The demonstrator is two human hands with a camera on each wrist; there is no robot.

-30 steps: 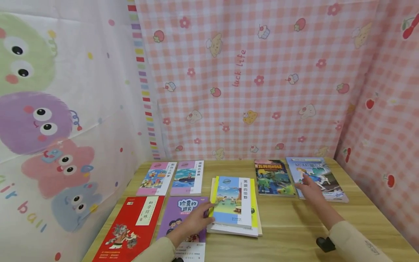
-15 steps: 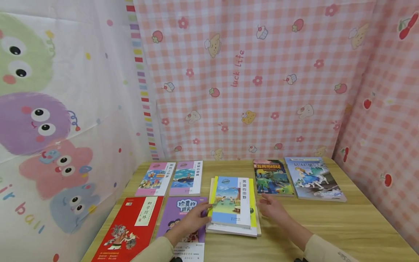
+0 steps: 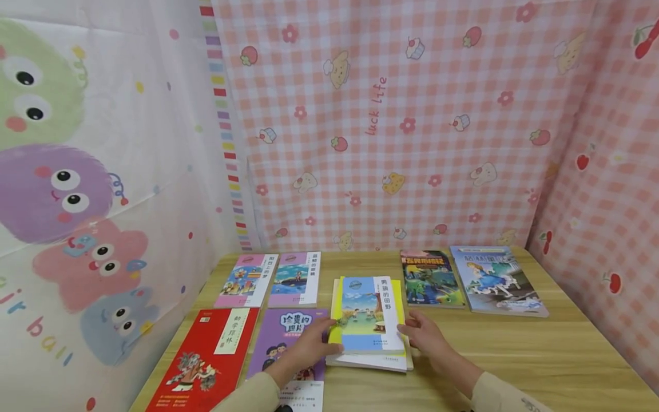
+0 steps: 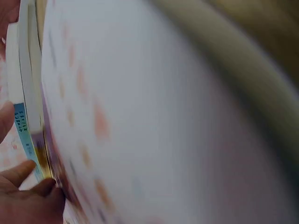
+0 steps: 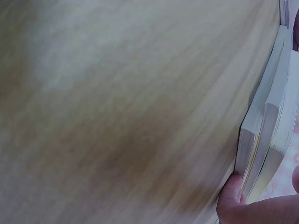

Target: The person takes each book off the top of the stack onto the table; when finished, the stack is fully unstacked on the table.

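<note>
A blue-and-white book (image 3: 360, 312) with children in a field on its cover tops a small stack in the middle of the table. Yellow and white edges of the books beneath (image 3: 365, 361) stick out around it. My left hand (image 3: 309, 346) holds its left edge, thumb at the near corner; the left wrist view shows fingers against its blue spine (image 4: 22, 123). At the stack's right edge, my right hand (image 3: 427, 340) has its thumb against the top book and its fingers loosely bent. One finger (image 5: 231, 191) touches the edges of the lower books in the right wrist view.
A red book (image 3: 206, 355) and a purple book (image 3: 288, 329) lie left of the stack. Two pink-edged books (image 3: 247, 280) sit behind them. At back right are a dark green book (image 3: 429, 278) and a light blue book (image 3: 496, 280). Patterned curtains (image 3: 391, 126) enclose the wooden table (image 3: 515, 349).
My right hand has come left from the light blue book to the stack's right edge. The top book has shifted slightly right on the stack. The left hand has barely moved.
</note>
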